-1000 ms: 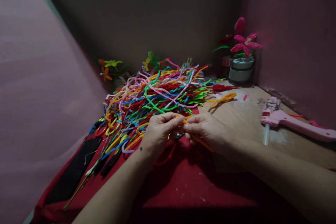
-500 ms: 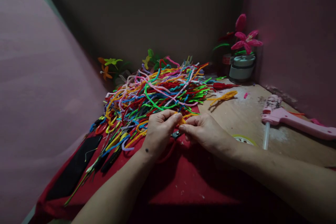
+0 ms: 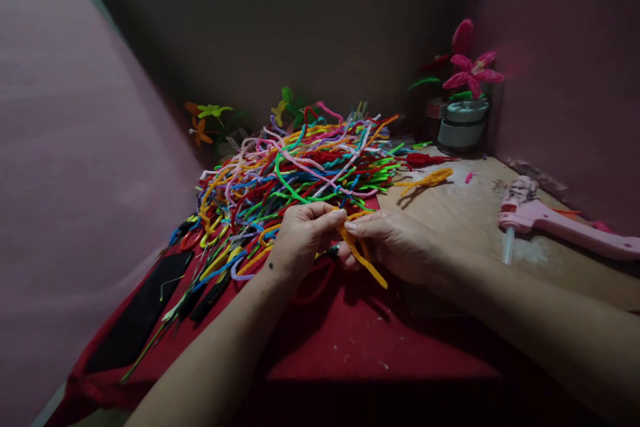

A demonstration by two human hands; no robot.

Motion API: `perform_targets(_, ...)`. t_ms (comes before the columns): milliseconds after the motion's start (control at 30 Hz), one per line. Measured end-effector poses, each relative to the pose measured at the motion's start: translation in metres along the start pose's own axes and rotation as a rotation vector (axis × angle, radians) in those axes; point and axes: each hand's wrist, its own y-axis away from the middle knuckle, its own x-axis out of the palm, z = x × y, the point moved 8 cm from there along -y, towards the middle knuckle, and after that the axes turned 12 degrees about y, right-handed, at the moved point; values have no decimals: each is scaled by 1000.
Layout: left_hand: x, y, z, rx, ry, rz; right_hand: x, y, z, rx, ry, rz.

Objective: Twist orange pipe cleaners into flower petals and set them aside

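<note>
Between my hands is a bent orange pipe cleaner point(image 3: 367, 265), with one end hanging down toward the red cloth. My left hand point(image 3: 307, 233) is closed, pinching it between thumb and forefinger. On the other side my right hand point(image 3: 393, 237) also pinches it, fingertips nearly touching those of the left. Just beyond lies a big heap of many-coloured pipe cleaners point(image 3: 300, 167). A finished-looking orange looped piece point(image 3: 430, 180) rests on the board to the right. Scissors with red handles point(image 3: 320, 283) lie partly hidden beneath my hands.
A pink glue gun point(image 3: 565, 223) lies on the brown board point(image 3: 465, 213) at right. Behind it a pink pipe-cleaner flower point(image 3: 473, 73) stands in a grey-green pot point(image 3: 463, 125). At left, a black phone-like slab point(image 3: 143, 313) and several tools rest on the red cloth point(image 3: 350, 353).
The orange pipe cleaner has turned between my fingers, and its end now points down and right. A yellow-rimmed round thing glimpsed by my right wrist half a second ago is hidden again.
</note>
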Motion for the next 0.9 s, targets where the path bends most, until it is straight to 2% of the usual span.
perform_targets(133, 3, 2, -3, 7, 35, -17, 2, -1, -1, 2, -16, 18)
perform_targets(233, 3, 5, -9, 64, 6, -68, 3, -1, -1, 5, -22, 31)
perform_targets(300, 2, 6, -10, 95, -1, -100, 4, 0, -2, 13, 14, 26)
perform_targets(433, 2, 5, -6, 91, 45, -92, 2, 1, -2, 24, 146, -9)
perform_targets(633, -4, 1, -9, 167, -116, -169, -4, -1, -3, -1, 258, -97)
perform_targets(767, -1, -4, -1, 69, 25, -77, -5, 1, 3, -30, 262, -121)
perform_targets(900, 2, -7, 4, -7, 144, 11, -2, 3, 5, -26, 235, -70)
